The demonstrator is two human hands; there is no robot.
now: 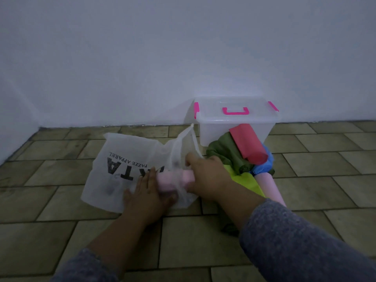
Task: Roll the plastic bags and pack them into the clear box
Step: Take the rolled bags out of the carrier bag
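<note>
With the left hand (146, 190) pressed flat and the right hand (205, 176) curled over a pink roll (173, 181) on the white bag (114, 169), the slippery film beyond the fingertips could spring loose; the clear box (234, 127) beyond them remains lidded

**Tiled floor and what rests on it**

The floor (61, 200) is laid with olive-brown rectangular tiles in staggered rows and fills the lower half of the frame, meeting a pale wall. A white printed bag (118, 169) lies spread flat at centre. The clear box (234, 127), lid shut with pink clasps, stands at centre right against the wall. Just in front of it sits a heap of coloured bags (240, 159), touching the box.
</note>
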